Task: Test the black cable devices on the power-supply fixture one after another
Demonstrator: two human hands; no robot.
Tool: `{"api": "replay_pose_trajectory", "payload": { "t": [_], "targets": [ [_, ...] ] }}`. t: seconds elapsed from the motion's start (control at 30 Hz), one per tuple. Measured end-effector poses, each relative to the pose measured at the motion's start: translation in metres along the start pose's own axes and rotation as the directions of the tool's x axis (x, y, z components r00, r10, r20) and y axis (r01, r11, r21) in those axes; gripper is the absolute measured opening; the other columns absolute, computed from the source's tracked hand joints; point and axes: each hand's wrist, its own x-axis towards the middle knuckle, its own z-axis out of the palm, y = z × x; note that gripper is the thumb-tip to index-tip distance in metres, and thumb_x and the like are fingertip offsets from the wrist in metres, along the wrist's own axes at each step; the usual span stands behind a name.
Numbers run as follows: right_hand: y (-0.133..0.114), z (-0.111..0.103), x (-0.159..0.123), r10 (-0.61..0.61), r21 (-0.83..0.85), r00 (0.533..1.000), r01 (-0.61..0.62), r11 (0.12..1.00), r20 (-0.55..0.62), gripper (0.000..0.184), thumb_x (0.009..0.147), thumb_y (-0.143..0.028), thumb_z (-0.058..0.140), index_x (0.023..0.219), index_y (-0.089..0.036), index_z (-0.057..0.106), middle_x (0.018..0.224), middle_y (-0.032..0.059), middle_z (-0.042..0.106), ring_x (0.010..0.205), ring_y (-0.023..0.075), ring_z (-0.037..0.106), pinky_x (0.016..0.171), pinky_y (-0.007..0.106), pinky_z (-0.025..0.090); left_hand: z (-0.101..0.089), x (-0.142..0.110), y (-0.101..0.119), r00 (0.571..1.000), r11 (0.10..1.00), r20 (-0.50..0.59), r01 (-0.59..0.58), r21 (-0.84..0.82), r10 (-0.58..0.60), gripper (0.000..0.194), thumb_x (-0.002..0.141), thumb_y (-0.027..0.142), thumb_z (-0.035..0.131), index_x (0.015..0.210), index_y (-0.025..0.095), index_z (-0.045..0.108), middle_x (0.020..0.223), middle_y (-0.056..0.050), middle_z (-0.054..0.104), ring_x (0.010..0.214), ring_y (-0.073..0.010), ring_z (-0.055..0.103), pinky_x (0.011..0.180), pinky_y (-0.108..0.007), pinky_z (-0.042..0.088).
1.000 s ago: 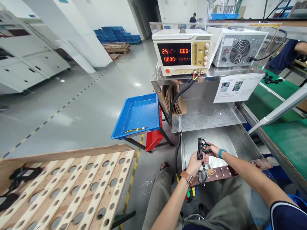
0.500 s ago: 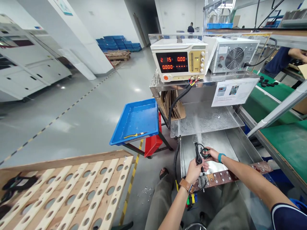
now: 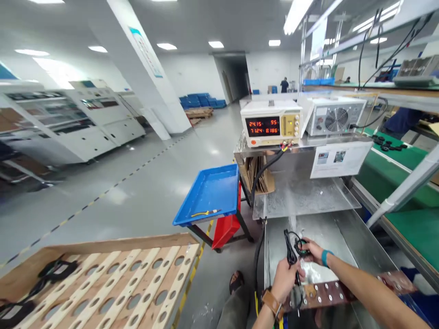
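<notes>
My left hand is closed around a bundled black cable, whose loops stand up above the fist. The cable's lower end reaches down by a brown strip with metal studs along the tank's near edge. A round black part is in the fingers of my right hand, close beside the cable; its details are partly hidden. Both hands are over a metal tank. Behind it, a bench power supply shows lit red digits, with 24.15 at top left.
Left of the tank stands a blue tray with yellow-handled pliers. A wooden rack with holes lies at lower left. A clear sheet overhangs the tank's back. Green-topped benches run along the right, where another person's body shows.
The view has tilted up, so the scene sits lower. The power supply's readings have risen from zeros to values such as 71.24 and 8.186. Both hands keep their hold.
</notes>
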Motion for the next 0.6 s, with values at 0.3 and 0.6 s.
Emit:
{"api": "replay_pose_trajectory", "payload": {
  "t": [0.3, 0.6],
  "targets": [
    [0.016, -0.011, 0.024, -0.017, 0.052, 0.997, 0.014, 0.999, 0.069, 0.040, 0.062, -0.024, 0.074, 0.098, -0.022, 0.057, 0.076, 0.0005, 0.058, 0.061, 0.0173, 0.059, 0.061, 0.033, 0.057, -0.001, 0.009, -0.008, 1.000, 1.000, -0.004, 0.000, 0.007, 0.000, 0.033, 0.077, 0.050, 0.064, 0.078, 0.018, 0.055, 0.054, -0.003, 0.063, 0.045, -0.0164, 0.059, 0.049, -0.026, 0.041],
    [0.001, -0.007, 0.006, -0.008, 0.031, 1.000, 0.007, 0.999, 0.027, 0.044, 0.063, -0.017, 0.073, 0.103, -0.020, 0.054, 0.085, 0.0014, 0.060, 0.070, 0.0183, 0.061, 0.061, 0.035, 0.060, 0.002, -0.004, 0.004, 1.000, 1.000, -0.002, -0.010, 0.013, 0.010, 0.037, 0.076, 0.051, 0.065, 0.080, 0.015, 0.058, 0.062, -0.005, 0.067, 0.054, -0.0165, 0.063, 0.054, -0.026, 0.045]
  ]
}}
